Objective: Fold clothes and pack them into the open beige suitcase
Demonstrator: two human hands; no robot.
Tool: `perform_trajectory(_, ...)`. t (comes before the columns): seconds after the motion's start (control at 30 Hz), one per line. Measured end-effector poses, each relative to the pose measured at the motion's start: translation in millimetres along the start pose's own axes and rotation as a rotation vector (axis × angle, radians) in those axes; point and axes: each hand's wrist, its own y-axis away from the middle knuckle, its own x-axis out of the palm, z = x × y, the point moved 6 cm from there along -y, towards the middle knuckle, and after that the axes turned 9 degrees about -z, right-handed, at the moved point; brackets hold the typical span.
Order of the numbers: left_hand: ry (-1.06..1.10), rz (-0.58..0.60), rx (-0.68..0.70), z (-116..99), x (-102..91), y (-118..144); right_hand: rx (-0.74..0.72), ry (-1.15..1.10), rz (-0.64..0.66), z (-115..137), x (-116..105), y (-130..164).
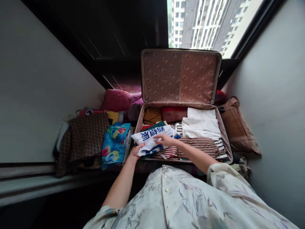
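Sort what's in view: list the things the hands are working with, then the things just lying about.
In hand:
left hand
right hand
white folded garment with blue lettering
open fabric-lined suitcase

Lying about:
bright blue floral folded cloth
brown patterned cloth
pink cushion
woven brown bag

This is a home, most likely a bedroom corner in a high-rise flat. An open suitcase [181, 105] lies on a raised window ledge, packed with folded clothes. Directly behind its upright lid, a window [209, 22] looks out on tall apartment blocks. To the left of the suitcase sit a pink cushion [115, 100], a brown patterned cloth [87, 135] and a folded blue floral cloth [115, 144]. To its right leans a brown woven bag [237, 127]. Plain painted walls close in on both sides.
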Motion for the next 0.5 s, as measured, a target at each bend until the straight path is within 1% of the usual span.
perform_trajectory(0.07, 0.013, -0.031, -0.031, 3.3, -2.4, -4.1, 0.163, 0.124, -0.124, -49.5, -55.9, 1.0)
perform_trajectory(0.13, 0.031, -0.007, -0.057, 4.6, -1.7, -7.2, 0.334, 0.254, -0.235, -103.1, -110.8, 14.9)
perform_trajectory(0.2, 0.039, 0.024, -0.076, 5.0, -0.5, -8.8, 0.499, 0.377, -0.309, -153.2, -155.6, 38.4)
perform_trajectory(0.23, 0.041, 0.035, -0.084, 5.2, -0.2, -9.3, 0.579, 0.45, -0.314, -174.7, -171.5, 51.1)
perform_trajectory(0.27, 0.04, 0.043, -0.092, 5.6, -0.2, -9.6, 0.625, 0.5, -0.304, -191.7, -182.6, 62.0)
perform_trajectory(0.33, 0.038, 0.053, -0.106, 6.9, -0.7, -10.4, 0.654, 0.574, -0.259, -213.1, -193.1, 75.8)
perform_trajectory(0.4, 0.032, 0.058, -0.117, 8.7, -2.2, -11.8, 0.609, 0.605, -0.189, -219.8, -193.5, 78.7)
perform_trajectory(0.5, 0.024, 0.084, -0.107, 10.4, -4.2, -15.3, 0.499, 0.617, -0.068, -214.4, -192.3, 75.6)
